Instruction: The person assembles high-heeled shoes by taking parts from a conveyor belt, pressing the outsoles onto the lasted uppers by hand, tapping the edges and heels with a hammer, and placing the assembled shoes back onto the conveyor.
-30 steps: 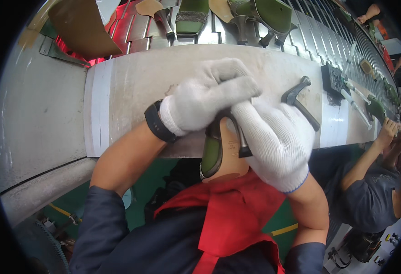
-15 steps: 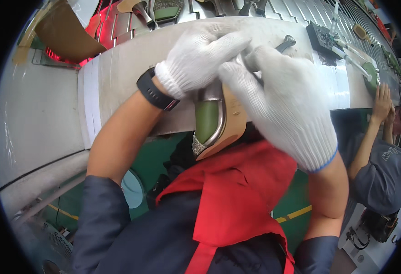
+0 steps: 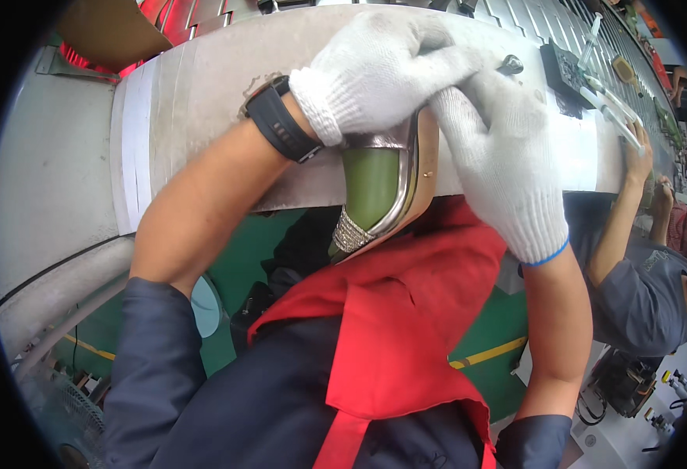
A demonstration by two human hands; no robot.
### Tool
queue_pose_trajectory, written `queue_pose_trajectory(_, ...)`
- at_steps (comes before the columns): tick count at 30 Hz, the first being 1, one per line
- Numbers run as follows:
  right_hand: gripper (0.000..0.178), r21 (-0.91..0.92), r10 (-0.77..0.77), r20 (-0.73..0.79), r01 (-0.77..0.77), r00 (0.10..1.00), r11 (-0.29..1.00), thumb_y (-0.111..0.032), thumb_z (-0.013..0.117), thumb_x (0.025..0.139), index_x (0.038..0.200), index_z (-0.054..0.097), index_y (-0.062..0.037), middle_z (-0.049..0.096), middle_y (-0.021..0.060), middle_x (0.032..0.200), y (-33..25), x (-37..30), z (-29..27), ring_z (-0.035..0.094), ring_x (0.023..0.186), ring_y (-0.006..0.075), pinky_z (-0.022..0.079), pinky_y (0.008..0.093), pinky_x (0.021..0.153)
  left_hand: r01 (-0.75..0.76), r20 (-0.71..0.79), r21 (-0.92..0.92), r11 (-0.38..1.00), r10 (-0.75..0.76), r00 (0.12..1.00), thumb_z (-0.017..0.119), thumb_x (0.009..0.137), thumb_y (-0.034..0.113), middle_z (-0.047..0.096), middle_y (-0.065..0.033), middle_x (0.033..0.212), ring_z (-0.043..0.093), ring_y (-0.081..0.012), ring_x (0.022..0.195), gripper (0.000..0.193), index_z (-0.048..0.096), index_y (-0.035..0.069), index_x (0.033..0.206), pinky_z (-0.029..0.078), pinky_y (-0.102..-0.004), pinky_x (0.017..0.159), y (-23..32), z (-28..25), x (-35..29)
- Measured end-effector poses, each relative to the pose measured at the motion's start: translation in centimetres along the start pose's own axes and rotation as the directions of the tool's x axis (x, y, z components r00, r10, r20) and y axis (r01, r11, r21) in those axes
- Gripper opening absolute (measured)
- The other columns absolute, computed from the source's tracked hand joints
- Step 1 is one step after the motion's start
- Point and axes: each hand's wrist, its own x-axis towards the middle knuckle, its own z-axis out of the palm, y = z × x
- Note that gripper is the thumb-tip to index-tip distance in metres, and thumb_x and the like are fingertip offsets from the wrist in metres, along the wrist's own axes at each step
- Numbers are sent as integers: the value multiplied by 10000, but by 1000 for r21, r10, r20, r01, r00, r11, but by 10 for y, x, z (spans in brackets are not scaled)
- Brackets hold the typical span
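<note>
So the biggest thing here is the pale workbench (image 3: 210, 94), running across under the hands. Next is the person's red apron (image 3: 406, 352), worn over dark clothes, and off to the right a co-worker (image 3: 644, 297) in a grey shirt leans in with an arm up at the bench.

Then the hands, both in white knit gloves. The left hand (image 3: 390, 74) is curled partway around the heel end of the shoe and has hold of it. The right hand (image 3: 507, 148) is half closed beside the sole, fingertips up against the left glove. It's pretty cramped in there, so can't honestly tell what the right one has hold of, if anything.

The shoe (image 3: 371, 184) is a silver-edged sandal on a green form, tipped sideways at the bench's near edge, toe toward the apron, tan sole facing right.

Smaller stuff: a black block (image 3: 566, 78) to the right on the bench, a black watch (image 3: 285, 121) on the left wrist, a pale syringe (image 3: 613, 121) by the block, and a dark metal tool end (image 3: 511, 64) poking out just past the right glove.
</note>
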Motion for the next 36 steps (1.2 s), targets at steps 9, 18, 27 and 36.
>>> queue_pose_trajectory(9,429,647,434,334,-538,837,540,-267,864,941,1253,736,-2,716,35,948,-12,-51,17,643,852,103,555,321,766,5,59,-150,989,4,998,657,1121,186,772,-109,1220,717,-186,1109,296,724,-14,1328,564,-335,1009,-20,-25,-27)
queue_pose_trajectory(18,445,705,564,431,-653,704,277,-228,758,1065,1448,658,-25,737,59,1062,4,-38,33,687,786,107,584,258,648,-231,91,29,972,228,970,821,1009,207,713,-144,1322,681,-245,1229,473,669,12,1412,530,-373,1093,-32,-33,-38)
queue_pose_trajectory(27,484,607,410,361,-545,837,578,-173,776,1007,1455,668,-26,765,78,1139,-6,-32,6,710,931,124,601,318,840,-529,58,368,765,548,834,864,918,282,628,-232,1415,604,-404,1314,578,649,35,1394,482,-494,1130,-43,-24,-27)
queue_pose_trajectory(36,468,538,344,310,-462,886,705,-184,825,953,1363,726,18,781,47,1054,-10,-23,5,680,929,95,577,306,850,-525,31,412,745,564,825,781,989,269,631,-245,1408,602,-435,1314,450,665,41,1359,476,-521,1131,-43,-18,-25)
